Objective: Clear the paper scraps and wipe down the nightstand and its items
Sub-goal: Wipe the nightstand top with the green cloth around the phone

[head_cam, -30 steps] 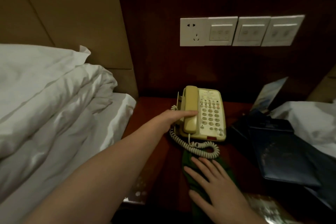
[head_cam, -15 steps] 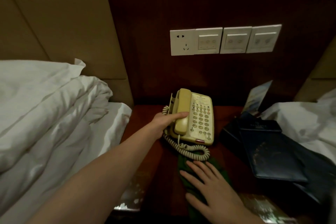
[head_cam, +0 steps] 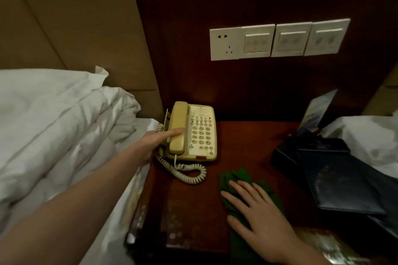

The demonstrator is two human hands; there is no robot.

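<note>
From the head camera, the left hand (head_cam: pixel 154 141) reaches out to the phone (head_cam: pixel 189 133) at the back left of the nightstand (head_cam: pixel 247 142). Its fingers look mostly straight, and one lies across the handset. I think it is steadying or nudging the phone so the wood near it can be wiped. I cannot tell if the thumb holds the phone's side.

The right hand (head_cam: pixel 256 206) lies flat with fingers spread on the green cloth (head_cam: pixel 239 176). It presses the cloth onto the wood, near the front, just beside the curly cord (head_cam: pixel 187 171). A flat hand makes the cloth rub better.

Dark folders (head_cam: pixel 336 176) sit on the right side, with a card (head_cam: pixel 316 109) standing behind them. White bedding (head_cam: pixel 60 127) lies to the left. I see no paper scraps on the wood.
</note>
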